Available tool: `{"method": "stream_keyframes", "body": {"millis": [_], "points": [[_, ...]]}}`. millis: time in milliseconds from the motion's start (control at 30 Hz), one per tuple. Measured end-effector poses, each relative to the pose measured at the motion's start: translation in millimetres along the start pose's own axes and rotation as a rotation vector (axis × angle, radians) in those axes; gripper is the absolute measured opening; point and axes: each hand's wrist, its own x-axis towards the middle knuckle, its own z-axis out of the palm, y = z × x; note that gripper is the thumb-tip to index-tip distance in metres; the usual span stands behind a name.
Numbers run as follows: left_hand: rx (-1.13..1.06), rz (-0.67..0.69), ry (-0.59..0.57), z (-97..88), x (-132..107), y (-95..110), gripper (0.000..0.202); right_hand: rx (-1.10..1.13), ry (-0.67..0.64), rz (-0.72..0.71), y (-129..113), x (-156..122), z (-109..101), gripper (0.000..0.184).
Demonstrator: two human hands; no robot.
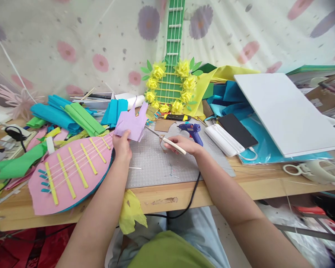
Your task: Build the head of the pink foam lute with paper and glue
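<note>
My left hand (122,146) pinches a layered piece of lilac paper (130,124) with jagged, cut upper edges. In my right hand (181,144) is a pair of scissors (174,145) with pale handles; the blades point left and their tips meet the right edge of the paper. Beneath both hands lies a grey cutting mat (150,171) with small scraps on it. A pink paper instrument shape (69,171) with yellow strips and white strings rests to the left. Behind stands a green paper guitar (170,87) ringed with yellow paper flowers.
A blue glue gun (194,131) lies right of the scissors, beside a white power strip (223,139) and a black phone (237,130). White board (290,111) leans at right. Rolled blue and green paper (83,119) fills the left. Yellow paper (131,212) hangs over the table edge.
</note>
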Motion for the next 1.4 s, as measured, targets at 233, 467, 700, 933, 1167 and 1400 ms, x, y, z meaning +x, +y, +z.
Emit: {"method": "stream_keyframes", "body": {"millis": [233,467,700,933,1167,1400], "points": [[-0.027,-0.051,-0.136,4.5,-5.3,-3.9,0.033,-0.002,-0.079,-0.043,3.2,2.9,1.9,0.051],[0.005,-0.111,-0.203,5.7,-12.2,-9.1,0.034,-0.011,-0.085,-0.068,2.0,4.1,1.6,0.051],[-0.023,-0.092,-0.237,10.9,-19.1,-2.1,0.035,0.013,-0.144,-0.126,-0.6,0.1,0.8,0.049],[-0.014,-0.085,-0.254,8.4,-17.0,-9.9,0.035,0.012,-0.114,-0.106,-2.6,0.7,4.9,0.048],[-0.032,-0.088,-0.290,8.4,-16.6,-14.0,0.038,0.031,-0.130,-0.117,0.8,1.4,3.9,0.047],[-0.039,-0.118,-0.267,11.0,-19.7,-10.9,0.036,0.006,-0.144,-0.129,4.9,1.3,2.5,0.046]]}}
